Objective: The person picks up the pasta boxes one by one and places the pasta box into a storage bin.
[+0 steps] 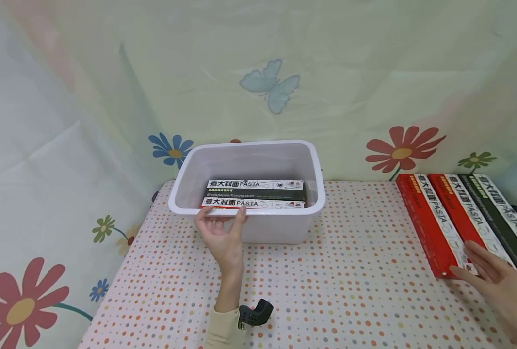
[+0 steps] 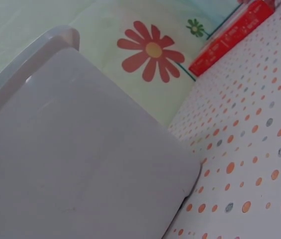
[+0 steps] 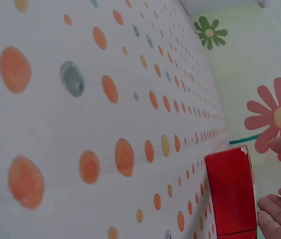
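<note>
A white plastic bin [image 1: 276,228] stands at the back middle of the table. My left hand [image 1: 221,237] grips its front rim, thumb on the right and fingers on the left. Inside lie a dark green pasta box [image 1: 258,194] and, nearer the front wall, a red pasta box [image 1: 253,203], partly hidden by the rim. To the right, my right hand [image 1: 498,281] hovers at the near end of the leftmost red pasta box [image 1: 428,228], thumb and fingers spread. In the right wrist view, its fingers [image 3: 279,211] appear beside that box's end.
Beside the leftmost box lie another red pasta box [image 1: 463,203] and a dark green pasta box [image 1: 498,218], lined up side by side. A flowered cloth [image 1: 337,87] hangs behind the dotted tablecloth [image 1: 328,291].
</note>
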Available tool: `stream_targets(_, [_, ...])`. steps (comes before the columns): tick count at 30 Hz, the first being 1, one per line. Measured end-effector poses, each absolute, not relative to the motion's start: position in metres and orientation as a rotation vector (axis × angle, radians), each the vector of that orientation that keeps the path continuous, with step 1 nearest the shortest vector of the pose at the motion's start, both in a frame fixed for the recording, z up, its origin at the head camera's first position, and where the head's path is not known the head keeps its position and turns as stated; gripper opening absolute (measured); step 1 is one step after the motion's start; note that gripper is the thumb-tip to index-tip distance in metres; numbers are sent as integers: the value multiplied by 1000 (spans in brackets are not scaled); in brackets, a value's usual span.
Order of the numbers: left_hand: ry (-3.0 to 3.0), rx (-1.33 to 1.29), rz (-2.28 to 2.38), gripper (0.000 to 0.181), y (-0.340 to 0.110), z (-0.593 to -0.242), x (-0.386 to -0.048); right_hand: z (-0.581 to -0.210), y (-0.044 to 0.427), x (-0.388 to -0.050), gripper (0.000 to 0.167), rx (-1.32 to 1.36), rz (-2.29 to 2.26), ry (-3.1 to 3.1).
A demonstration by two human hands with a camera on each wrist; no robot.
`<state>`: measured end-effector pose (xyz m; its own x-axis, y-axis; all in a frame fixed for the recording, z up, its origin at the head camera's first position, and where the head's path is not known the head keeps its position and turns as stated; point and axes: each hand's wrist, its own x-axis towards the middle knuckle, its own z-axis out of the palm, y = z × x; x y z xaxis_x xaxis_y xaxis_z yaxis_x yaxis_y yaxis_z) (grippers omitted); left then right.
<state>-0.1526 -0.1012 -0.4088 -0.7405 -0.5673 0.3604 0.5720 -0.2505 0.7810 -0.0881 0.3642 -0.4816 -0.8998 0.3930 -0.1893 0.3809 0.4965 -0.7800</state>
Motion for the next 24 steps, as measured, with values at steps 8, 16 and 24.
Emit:
stream_targets(8, [-1256, 1, -2062, 67, -100, -409, -153, -467, 355, -94, 94, -670, 1333, -2785])
stream_targets(16, [-1275, 4, -2065, 68, -98, -408, -151, -460, 353, -106, 104, -632, 1173, -2836])
stream_targets(24, [-1249, -6, -2059, 66, -100, -407, -152, -457, 349, -112, 104, -656, 1196, -2856])
